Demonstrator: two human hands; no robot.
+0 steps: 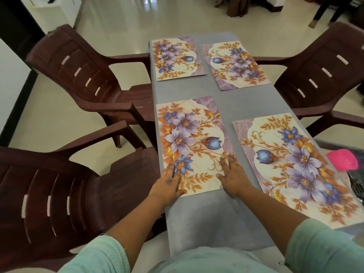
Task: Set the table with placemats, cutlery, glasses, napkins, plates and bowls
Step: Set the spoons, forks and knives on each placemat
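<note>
Several floral placemats lie on the grey table (212, 219). The near left placemat (193, 142) has both my hands flat on its near edge. My left hand (168, 184) presses its near left corner, fingers spread. My right hand (232, 176) rests palm down on its near right corner. Neither hand holds anything. The near right placemat (295, 166) lies beside it. Two more lie at the far end, the far left placemat (177, 58) and the far right placemat (236, 65).
Dark brown plastic chairs stand on both sides: near left chair (49, 194), far left chair (78, 71), far right chair (319, 71). A pink object (342, 160) and dark items sit at the right edge. A person's legs (325, 10) show at the far right on the tiled floor.
</note>
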